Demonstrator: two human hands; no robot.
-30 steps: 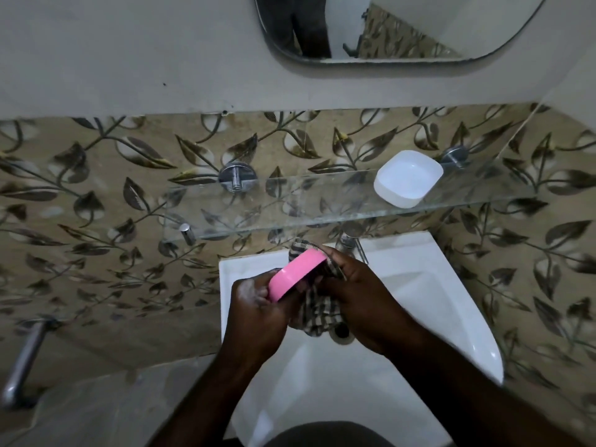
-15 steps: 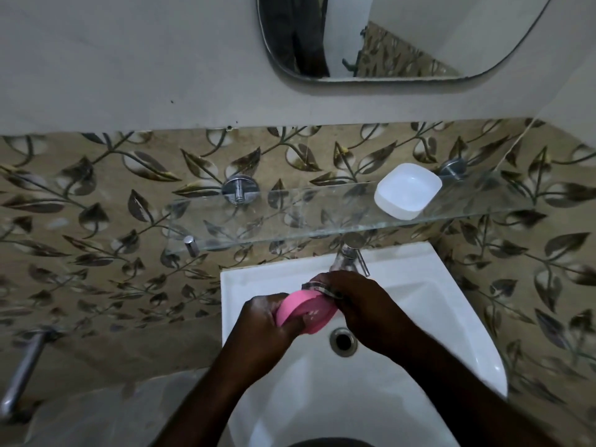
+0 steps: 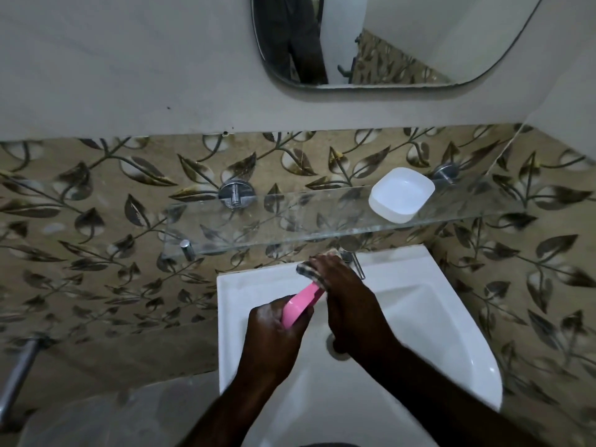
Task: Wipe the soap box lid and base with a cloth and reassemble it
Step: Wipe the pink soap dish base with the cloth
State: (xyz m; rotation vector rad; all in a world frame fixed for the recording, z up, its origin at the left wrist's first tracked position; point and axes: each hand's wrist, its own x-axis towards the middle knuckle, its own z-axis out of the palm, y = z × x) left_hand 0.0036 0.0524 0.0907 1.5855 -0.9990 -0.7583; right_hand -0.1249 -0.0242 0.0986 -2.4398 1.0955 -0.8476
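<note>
Over the white sink (image 3: 451,304), my left hand (image 3: 274,337) grips the pink soap box part (image 3: 300,306) by its near end, tilted on edge. My right hand (image 3: 345,295) presses a checked cloth (image 3: 311,273) against the pink part's far end; most of the cloth is hidden under my fingers. The white soap box part (image 3: 401,195) lies open side up on the glass shelf (image 3: 290,224), to the right, apart from both hands.
A chrome tap (image 3: 353,258) stands at the sink's back edge just behind my right hand. The drain (image 3: 332,346) is partly hidden by my right wrist. A mirror (image 3: 387,43) hangs above. A metal bar (image 3: 16,372) sticks out at lower left.
The pink part has turned from flat-faced to on edge, and my right hand with the cloth has slid up to its far end. The view has tilted upward.
</note>
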